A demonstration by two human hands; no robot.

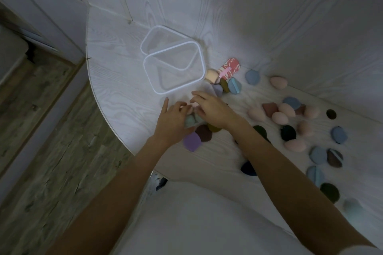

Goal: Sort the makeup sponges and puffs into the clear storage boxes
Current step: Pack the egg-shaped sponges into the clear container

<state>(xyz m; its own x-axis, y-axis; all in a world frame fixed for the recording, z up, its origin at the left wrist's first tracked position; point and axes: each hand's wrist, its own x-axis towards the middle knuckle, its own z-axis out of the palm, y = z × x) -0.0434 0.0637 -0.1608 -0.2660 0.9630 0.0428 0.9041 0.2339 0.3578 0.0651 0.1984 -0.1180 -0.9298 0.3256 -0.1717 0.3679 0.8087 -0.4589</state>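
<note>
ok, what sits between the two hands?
Head view: pale teal sponges and a pinkish one lie between the left hand and right hand, partly hidden by fingers.

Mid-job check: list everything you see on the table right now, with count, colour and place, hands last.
clear storage boxes: two, clear with white rims, overlapping at the table's far left, both empty.
egg-shaped sponges: about eight, pink, scattered right of the boxes.
blue puffs: about seven, loose across the right side.
dark puffs: several, green, brown or near black, mixed among the others.
purple puff: one, near the table's edge below the hands.
patterned pouch: one, red and white, beside the nearer box.
table: one, white woodgrain.
left hand: over a teal sponge; grip unclear.
right hand: fingers spread over the same pile.
</note>
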